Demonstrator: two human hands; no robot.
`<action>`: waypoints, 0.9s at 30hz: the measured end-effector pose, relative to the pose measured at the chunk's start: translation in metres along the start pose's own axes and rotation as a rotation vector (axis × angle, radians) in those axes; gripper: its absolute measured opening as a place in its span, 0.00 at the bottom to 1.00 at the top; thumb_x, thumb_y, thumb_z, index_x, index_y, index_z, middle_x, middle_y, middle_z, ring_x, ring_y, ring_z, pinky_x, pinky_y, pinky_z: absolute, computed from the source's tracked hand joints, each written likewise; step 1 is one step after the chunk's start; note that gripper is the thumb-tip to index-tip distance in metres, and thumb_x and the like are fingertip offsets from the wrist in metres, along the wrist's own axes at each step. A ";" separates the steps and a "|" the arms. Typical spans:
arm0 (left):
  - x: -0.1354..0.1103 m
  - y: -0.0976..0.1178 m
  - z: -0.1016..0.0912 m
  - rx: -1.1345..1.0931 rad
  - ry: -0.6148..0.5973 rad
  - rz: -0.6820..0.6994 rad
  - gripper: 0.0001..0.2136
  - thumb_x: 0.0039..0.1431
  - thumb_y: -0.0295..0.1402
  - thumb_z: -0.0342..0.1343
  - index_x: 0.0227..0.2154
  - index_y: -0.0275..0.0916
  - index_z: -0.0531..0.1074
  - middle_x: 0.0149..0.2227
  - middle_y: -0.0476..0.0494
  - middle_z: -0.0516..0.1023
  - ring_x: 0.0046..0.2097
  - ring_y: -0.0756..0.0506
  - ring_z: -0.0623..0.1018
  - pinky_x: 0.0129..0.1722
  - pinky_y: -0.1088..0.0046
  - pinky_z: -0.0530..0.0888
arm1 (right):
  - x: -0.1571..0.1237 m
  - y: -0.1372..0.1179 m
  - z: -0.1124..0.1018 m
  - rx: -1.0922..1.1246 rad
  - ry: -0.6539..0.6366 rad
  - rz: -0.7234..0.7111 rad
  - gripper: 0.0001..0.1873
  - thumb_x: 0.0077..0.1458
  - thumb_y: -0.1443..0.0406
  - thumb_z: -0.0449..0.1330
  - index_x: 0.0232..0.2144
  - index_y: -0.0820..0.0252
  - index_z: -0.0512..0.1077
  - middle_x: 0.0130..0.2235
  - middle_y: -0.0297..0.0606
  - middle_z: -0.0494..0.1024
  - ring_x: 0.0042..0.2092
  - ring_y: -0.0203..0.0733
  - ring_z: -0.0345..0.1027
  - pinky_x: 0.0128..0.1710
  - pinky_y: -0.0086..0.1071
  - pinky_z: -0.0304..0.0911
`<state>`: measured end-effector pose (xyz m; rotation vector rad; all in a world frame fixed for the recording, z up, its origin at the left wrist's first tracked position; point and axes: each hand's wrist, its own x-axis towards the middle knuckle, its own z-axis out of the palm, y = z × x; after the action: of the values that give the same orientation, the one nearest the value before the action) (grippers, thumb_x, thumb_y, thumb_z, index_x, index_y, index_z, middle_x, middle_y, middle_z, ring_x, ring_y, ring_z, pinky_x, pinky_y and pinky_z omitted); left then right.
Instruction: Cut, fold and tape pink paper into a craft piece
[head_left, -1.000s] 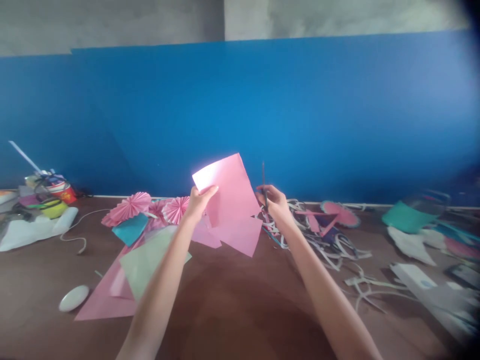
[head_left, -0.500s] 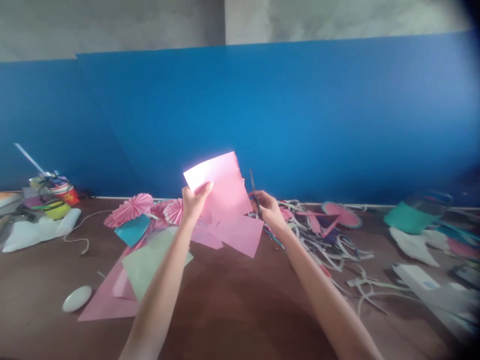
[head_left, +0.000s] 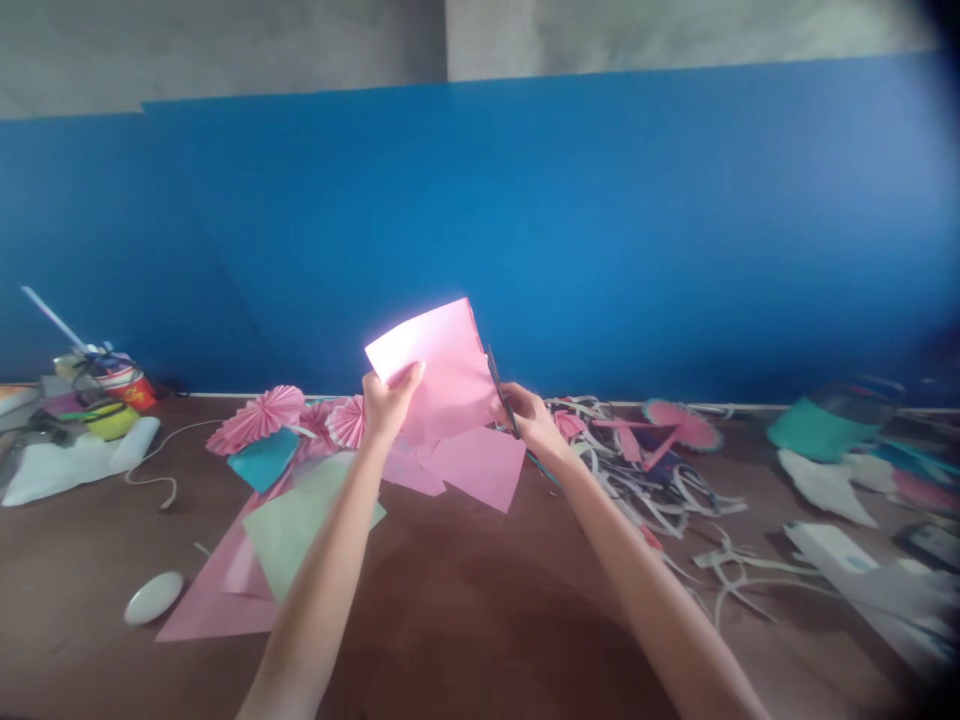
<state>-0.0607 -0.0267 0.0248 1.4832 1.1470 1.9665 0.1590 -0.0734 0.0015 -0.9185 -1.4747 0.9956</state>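
My left hand (head_left: 390, 405) grips a pink sheet of paper (head_left: 442, 365) by its lower left side, thumb on the face towards me. The sheet is held up above the table. My right hand (head_left: 530, 418) is closed on dark scissors (head_left: 501, 385), whose blades point up along the sheet's right edge. Whether the blades touch the paper I cannot tell. Below the held sheet lie more pink paper pieces (head_left: 484, 468). Pleated pink paper fans (head_left: 270, 410) and a teal paper piece (head_left: 262, 458) lie left of my left hand.
A pale green sheet (head_left: 300, 520) and a white oval object (head_left: 154, 598) lie on the brown table (head_left: 450, 620). Tangled white strips (head_left: 660, 500) are at the right, with a teal-green item (head_left: 806, 435) beyond. A blue panel (head_left: 480, 220) stands behind.
The scissors have moved left and tilted, coming up to the right edge of the pink sheet. My left hand and the sheet have barely moved.
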 end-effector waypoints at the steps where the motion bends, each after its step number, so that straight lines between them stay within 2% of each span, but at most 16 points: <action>1: -0.001 0.000 0.001 -0.007 -0.009 0.005 0.16 0.45 0.40 0.68 0.33 0.31 0.80 0.35 0.35 0.83 0.37 0.40 0.83 0.36 0.69 0.80 | 0.000 0.002 -0.001 -0.015 -0.005 -0.020 0.17 0.48 0.57 0.66 0.37 0.60 0.72 0.28 0.30 0.67 0.30 0.34 0.58 0.28 0.28 0.53; 17: -0.004 0.003 0.001 0.005 -0.036 -0.012 0.17 0.46 0.41 0.67 0.33 0.31 0.79 0.36 0.35 0.83 0.37 0.39 0.83 0.38 0.67 0.81 | 0.001 0.011 0.001 0.049 -0.002 -0.042 0.18 0.47 0.55 0.67 0.36 0.60 0.73 0.25 0.29 0.66 0.25 0.31 0.54 0.23 0.27 0.51; 27: -0.003 -0.001 0.001 -0.007 -0.007 -0.055 0.17 0.46 0.42 0.67 0.32 0.31 0.79 0.36 0.35 0.83 0.39 0.39 0.82 0.40 0.65 0.80 | 0.003 0.019 0.001 -0.072 0.070 -0.087 0.18 0.47 0.56 0.67 0.38 0.61 0.74 0.24 0.30 0.67 0.26 0.32 0.56 0.24 0.27 0.55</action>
<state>-0.0589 -0.0280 0.0222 1.4389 1.1644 1.9248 0.1580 -0.0635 -0.0156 -0.9232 -1.4866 0.8433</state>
